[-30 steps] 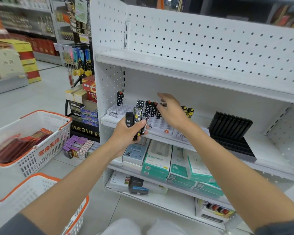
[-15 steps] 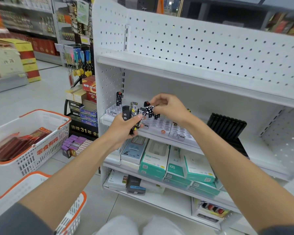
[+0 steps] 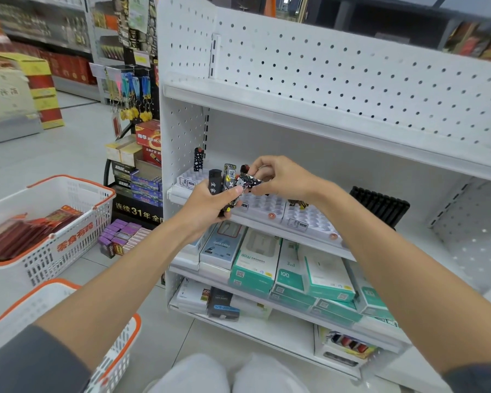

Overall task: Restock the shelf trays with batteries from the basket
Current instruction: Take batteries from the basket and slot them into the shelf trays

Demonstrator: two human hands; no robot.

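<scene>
The white pegboard shelf unit (image 3: 323, 66) fills the right side. Its upper shelf's front lip juts out above the middle shelf (image 3: 267, 226), which leaves a tall open gap over the trays. To the left lies pale tiled floor (image 3: 68, 154), open toward a far aisle of blurred red and yellow cartons. Two white baskets with orange rims stand on the floor at the left. The far basket (image 3: 68, 180) holds flat red packs (image 3: 26, 231), and the near basket (image 3: 125, 336) sits at the frame's bottom edge, its inside not visible. On the shelves below the middle one, teal-and-white boxes (image 3: 323, 273) stand packed side by side. On the middle shelf a row of white trays (image 3: 267, 205) runs along the front edge, most of their slots bare, and a black ribbed tray (image 3: 380, 205) leans further right with open shelf beyond it. Both hands meet just in front of the leftmost tray. The left hand (image 3: 207, 205) is curled around a bunch of batteries (image 3: 224, 180) held upright. The right hand (image 3: 281, 177) pinches a single battery (image 3: 250, 181), tilted sideways, against the top of that bunch. A lone battery (image 3: 198, 160) stands upright at the back left corner of the tray.
</scene>
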